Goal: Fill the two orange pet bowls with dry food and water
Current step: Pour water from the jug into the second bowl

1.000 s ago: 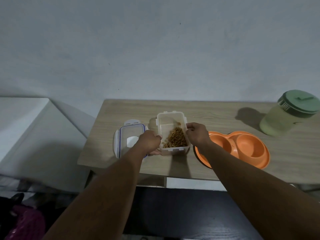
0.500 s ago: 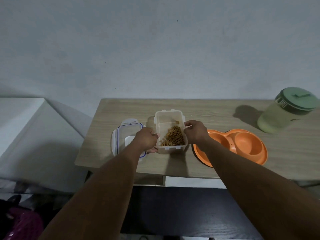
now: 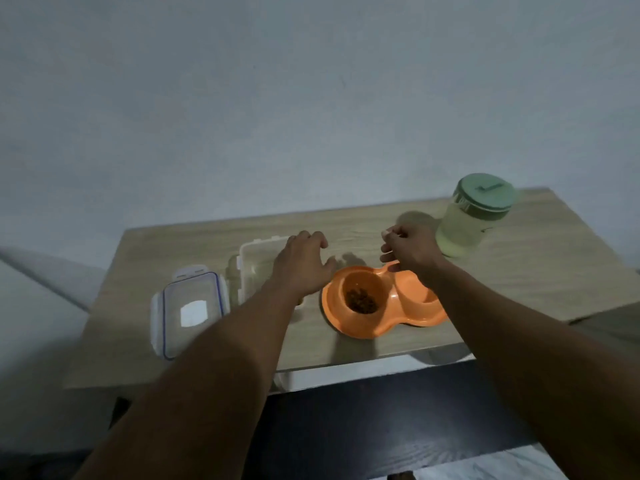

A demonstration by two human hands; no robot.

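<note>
So we saw dry food [image 3: 362,301] in near orange pet bowl [image 3: 363,294] between hands; second bowl [image 3: 417,289] under right hand [image 3: 408,249] looked empty. Left hand [image 3: 301,265] spread, holding nothing, over food container [image 3: 256,265]. Right hand loosely curled, empty, beside green-lidded water jar [image 3: 472,216]. Water left, we judged.

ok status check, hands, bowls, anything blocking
Left hand open over food container, right hand empty near jug. Left bowl has kibble, right bowl dry. Nothing blocking.

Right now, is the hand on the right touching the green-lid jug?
Apart. In the head view, a strip of bare table and shadow shows between the right hand and the green-lid jug.
</note>
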